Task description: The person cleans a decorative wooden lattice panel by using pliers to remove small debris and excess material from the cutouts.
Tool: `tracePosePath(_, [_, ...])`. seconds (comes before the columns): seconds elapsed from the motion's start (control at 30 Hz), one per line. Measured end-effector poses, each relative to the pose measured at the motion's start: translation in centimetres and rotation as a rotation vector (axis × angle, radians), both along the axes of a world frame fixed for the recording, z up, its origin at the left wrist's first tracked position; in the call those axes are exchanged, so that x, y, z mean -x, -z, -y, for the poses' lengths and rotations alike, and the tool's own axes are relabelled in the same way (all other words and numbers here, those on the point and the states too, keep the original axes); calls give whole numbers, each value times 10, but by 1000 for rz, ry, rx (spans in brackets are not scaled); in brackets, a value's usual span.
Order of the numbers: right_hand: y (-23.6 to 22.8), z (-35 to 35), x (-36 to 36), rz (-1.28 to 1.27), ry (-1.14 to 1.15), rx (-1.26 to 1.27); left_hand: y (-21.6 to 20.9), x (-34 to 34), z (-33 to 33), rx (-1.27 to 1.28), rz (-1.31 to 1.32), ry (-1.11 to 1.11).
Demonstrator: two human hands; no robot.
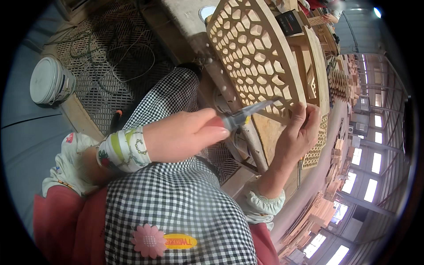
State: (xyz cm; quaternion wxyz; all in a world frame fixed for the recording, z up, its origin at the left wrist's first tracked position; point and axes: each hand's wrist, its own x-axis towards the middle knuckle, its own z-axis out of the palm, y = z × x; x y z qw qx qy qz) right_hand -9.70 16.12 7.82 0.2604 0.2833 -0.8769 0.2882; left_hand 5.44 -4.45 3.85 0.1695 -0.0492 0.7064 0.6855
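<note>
My left hand is closed round the red and grey handle of a knife. Its pointed blade, somewhat blurred, reaches right, in front of the lower part of a wooden lattice panel. This curved panel is cut through with many irregular, many-sided holes and stands tilted over the bench. At its lower right corner, my right hand pinches the edge between thumb and fingers. Whether the blade tip touches the wood, I cannot tell.
A white lidded bucket stands at the left by slatted floor grating with loose cables. A dark box rests on woodwork behind the panel. Another perforated panel lies beyond my right hand. Stacked wooden pieces line the right side.
</note>
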Motion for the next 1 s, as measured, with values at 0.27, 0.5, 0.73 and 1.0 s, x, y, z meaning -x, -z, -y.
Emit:
tracePosePath(0.27, [-22,23,-3,43,118,-322,38,7,-6,385,-146,-209])
tracePosePath(0.5, [-18,24,-12,-44,115,-359,31,20,-10,593,-185,-263])
tracePosePath(0.73, [-16,21,-10,-103,50,-351,30,27,-14,638,-177,-255])
tracePosePath(1.0, [-17,21,-8,-112,75,-362,31,28,-12,547,-152,-243])
